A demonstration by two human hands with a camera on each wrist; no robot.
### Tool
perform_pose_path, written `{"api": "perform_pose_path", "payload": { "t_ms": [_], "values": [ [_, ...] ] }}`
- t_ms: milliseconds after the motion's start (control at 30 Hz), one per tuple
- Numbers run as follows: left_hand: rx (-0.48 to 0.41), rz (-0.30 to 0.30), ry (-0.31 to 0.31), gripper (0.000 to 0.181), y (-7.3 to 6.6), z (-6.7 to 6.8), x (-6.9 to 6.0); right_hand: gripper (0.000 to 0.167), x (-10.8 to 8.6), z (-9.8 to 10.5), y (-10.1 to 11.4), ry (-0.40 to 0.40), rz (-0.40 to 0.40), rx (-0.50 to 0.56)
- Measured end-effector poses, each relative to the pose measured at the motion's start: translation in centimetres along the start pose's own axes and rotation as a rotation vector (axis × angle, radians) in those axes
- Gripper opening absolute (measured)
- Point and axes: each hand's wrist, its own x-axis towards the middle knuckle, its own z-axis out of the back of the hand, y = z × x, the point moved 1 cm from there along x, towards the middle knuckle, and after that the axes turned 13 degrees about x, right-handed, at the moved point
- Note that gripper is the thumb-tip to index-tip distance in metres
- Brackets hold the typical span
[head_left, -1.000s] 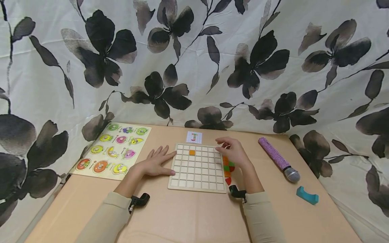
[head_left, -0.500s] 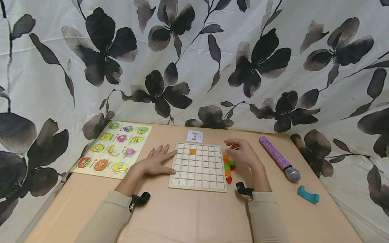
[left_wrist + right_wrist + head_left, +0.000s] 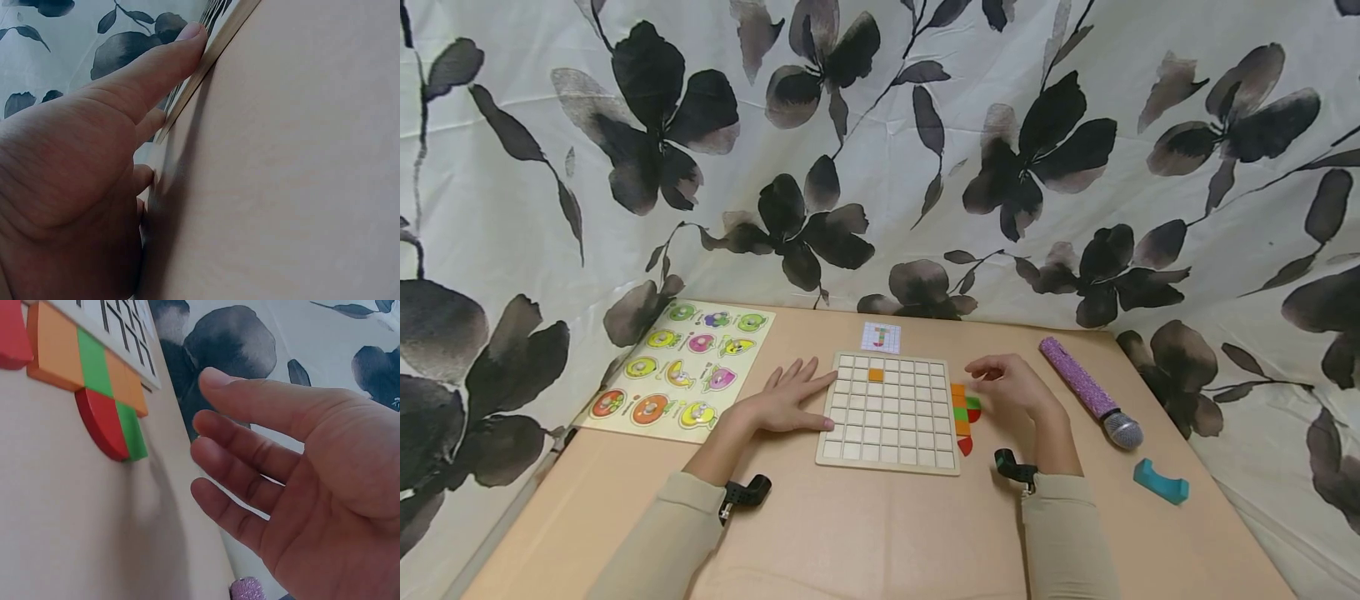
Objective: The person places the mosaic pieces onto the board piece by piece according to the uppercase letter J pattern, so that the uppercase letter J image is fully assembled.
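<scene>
The grid board point(image 3: 886, 414) lies flat between the two hands, one orange square point(image 3: 876, 375) near its top. Coloured blocks point(image 3: 961, 414), orange, green and red, sit along its right edge. The left hand point(image 3: 782, 402) is spread wide, its thumb touching the board's left edge, gripping nothing. The right hand point(image 3: 1015, 385) is raised just beyond the blocks, apart from them, fingers loosely bent and holding nothing. The tan table point(image 3: 850, 533) also bears a small card point(image 3: 881, 337) behind the board, a fruit sheet point(image 3: 655, 387) at left, and a glittery microphone point(image 3: 1082, 383) and a teal block point(image 3: 1161, 482) at right. Floral cloth point(image 3: 917, 25) hangs behind.
</scene>
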Motion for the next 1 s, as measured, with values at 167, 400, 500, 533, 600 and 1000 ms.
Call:
{"api": "perform_pose_path", "payload": {
  "t_ms": [167, 400, 500, 533, 600, 1000],
  "values": [
    [-0.007, -0.002, 0.002, 0.096, -0.1, 0.1, -0.1, 0.030, 0.0, 0.1, -0.7, 0.064, -0.024, 0.005],
    [-0.018, -0.007, 0.002, 0.097, -0.1, 0.1, -0.1, 0.026, 0.2, 0.0, -1.5, 0.108, -0.060, 0.017],
    [-0.013, -0.003, 0.004, 0.097, -0.1, 0.2, -0.1, 0.025, 0.2, -0.1, -1.6, 0.122, -0.061, 0.019],
    [-0.016, -0.003, 0.004, 0.097, -0.1, 0.2, -0.1, 0.025, 0.2, -0.1, -1.6, 0.128, -0.061, 0.017],
    [-0.032, -0.007, 0.001, 0.097, 0.0, 0.1, -0.1, 0.024, 0.2, -0.1, -1.7, 0.136, -0.068, 0.020],
    [-0.054, -0.010, -0.018, 0.100, 0.1, -0.1, 0.0, 0.021, 0.3, -0.3, -1.7, 0.145, -0.090, 0.023]
  ]
}}
